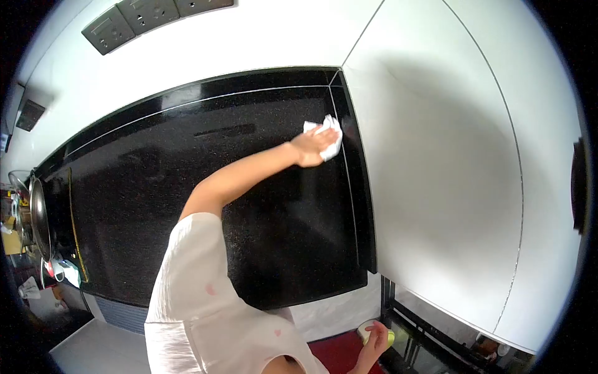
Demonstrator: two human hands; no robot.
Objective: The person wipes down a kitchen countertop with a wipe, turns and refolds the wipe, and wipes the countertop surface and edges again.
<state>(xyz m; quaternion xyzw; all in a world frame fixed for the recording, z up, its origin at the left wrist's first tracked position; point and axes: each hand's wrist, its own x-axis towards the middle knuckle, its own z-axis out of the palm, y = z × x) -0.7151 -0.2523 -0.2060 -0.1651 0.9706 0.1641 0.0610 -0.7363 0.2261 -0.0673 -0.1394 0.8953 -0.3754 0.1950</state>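
My left hand (309,148) presses a crumpled white tissue or wiping cloth (333,148) against the glossy black countertop (268,168), close to the raised edge at its right end. The fingers lie over the cloth and are slightly blurred. Low in the view, beside the counter's front edge, my right hand (376,341) has its fingers curled around a rounded white and yellow-green object (391,338). Its kind cannot be made out, and part of it is hidden behind the fingers.
Dark wall sockets (149,14) line the white tiled wall above the counter. A metal pan (40,218) stands at the far left among other kitchen items. White wall panels (448,174) rise on the right. A black metal rack (430,327) is below right.
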